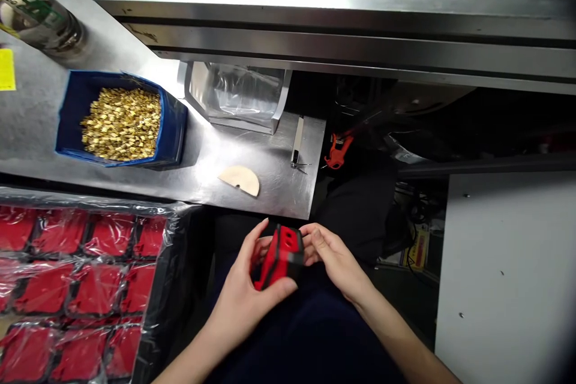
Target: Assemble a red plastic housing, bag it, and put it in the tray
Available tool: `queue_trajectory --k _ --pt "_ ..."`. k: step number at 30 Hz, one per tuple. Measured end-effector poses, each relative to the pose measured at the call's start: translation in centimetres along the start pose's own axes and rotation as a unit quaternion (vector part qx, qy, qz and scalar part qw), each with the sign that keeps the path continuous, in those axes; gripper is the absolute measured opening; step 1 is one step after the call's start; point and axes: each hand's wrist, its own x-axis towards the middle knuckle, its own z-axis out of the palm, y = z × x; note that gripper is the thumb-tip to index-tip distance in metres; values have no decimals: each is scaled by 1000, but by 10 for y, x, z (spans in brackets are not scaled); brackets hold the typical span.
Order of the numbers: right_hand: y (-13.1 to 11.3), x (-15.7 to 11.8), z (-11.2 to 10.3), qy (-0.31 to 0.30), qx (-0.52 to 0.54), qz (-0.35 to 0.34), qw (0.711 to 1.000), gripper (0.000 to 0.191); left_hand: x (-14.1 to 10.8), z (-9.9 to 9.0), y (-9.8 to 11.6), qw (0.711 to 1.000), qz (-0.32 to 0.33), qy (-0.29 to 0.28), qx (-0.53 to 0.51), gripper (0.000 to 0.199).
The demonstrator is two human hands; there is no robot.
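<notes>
A red and black plastic housing (284, 251) with small dark holes in its red end is held over my lap, slightly blurred. My left hand (252, 285) wraps round it, thumb along the near side and fingers behind. At its right side is my right hand (330, 255), fingers curled close to the black edge; whether they grip it or only touch it I cannot tell. Beyond the hands, on the metal bench, lies a pale half-round disc (240, 180). A blue bin (173, 132) of small brass-coloured parts (123, 123) stands further left.
At lower left, a black-lined crate (153, 312) holds rows of red and black pieces under clear plastic. A grey bin (243, 126) with clear bags, a utility knife (297, 139) and an orange tool (338, 151) sit ahead. Metal rails (315, 39) cross above; a white panel (508, 240) is right.
</notes>
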Motion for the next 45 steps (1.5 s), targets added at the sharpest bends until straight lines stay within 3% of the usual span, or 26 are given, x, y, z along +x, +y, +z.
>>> queue_trajectory --k 2,5,8,13,24,29,31,34,35,37,39,41,45 --pt "-1 -1 -2 16 -39 -28 999 47 2 0 7 978 -90 -14 -186 82" --pt "-7 -8 0 45 -106 -71 991 36 4 -1 12 906 -188 -29 -379 68" --pt "-15 -17 6 79 -165 -143 973 24 6 -3 8 856 -242 -42 -455 64" --pt "-21 -25 12 91 -188 -188 960 16 9 -5 0 826 -228 -87 -507 67" --pt "-16 -26 9 111 -203 -182 956 15 14 -4 0 821 -226 -88 -517 50" --pt "-13 -25 4 132 -208 -130 960 21 14 -1 3 841 -226 -29 -490 55" --pt "-9 -23 4 87 -168 -68 980 30 13 1 0 860 -191 -17 -472 60" --pt "-3 -17 10 -66 -10 6 998 47 9 2 -4 903 -84 -22 -422 67" --pt "-2 -14 13 -99 44 12 994 48 8 1 -5 914 -47 -40 -400 69" --pt "-6 -9 15 -105 99 4 990 43 4 -3 -6 924 10 -107 -368 68" --pt "-17 -6 12 -73 50 -25 996 31 1 -11 -6 912 47 -179 -367 63" --pt "-36 -5 6 -77 -82 -58 992 18 0 -19 -5 894 45 -211 -393 60" --pt "-73 -3 5 -191 -351 -135 907 21 5 -27 -7 871 -65 -248 -419 84"
